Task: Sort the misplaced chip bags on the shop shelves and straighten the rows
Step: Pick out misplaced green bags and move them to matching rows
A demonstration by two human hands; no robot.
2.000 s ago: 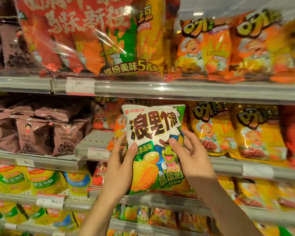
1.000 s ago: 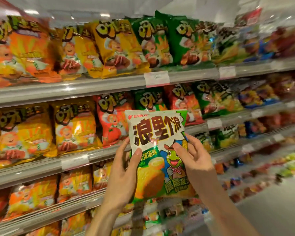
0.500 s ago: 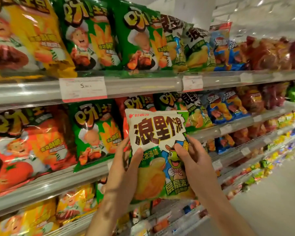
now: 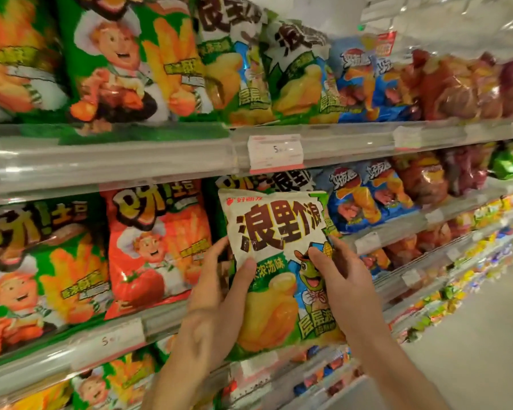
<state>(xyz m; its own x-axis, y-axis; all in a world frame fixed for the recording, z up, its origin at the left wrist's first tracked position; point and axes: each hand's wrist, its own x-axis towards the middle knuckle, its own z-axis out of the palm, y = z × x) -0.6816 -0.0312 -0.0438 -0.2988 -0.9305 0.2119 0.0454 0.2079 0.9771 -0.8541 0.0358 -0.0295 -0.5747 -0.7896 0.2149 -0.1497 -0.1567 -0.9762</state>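
I hold a white and green chip bag with a cartoon frog upright in front of the middle shelf. My left hand grips its left edge, thumb across the front. My right hand grips its right edge, thumb on the frog. Bags of the same white and green design stand on the upper shelf above, and one shows just behind the held bag's top. Left of it stand a red bag and a green bag with a chef figure.
Metal shelf rails carry price tags. Blue bags and dark red bags fill the shelves to the right. Lower shelves hold several small packets. The pale aisle floor runs along the right.
The view has travelled right along the shelves, from brown and yellow bags past orange ones to the green and white row. Both hands keep the same grip on the bag.
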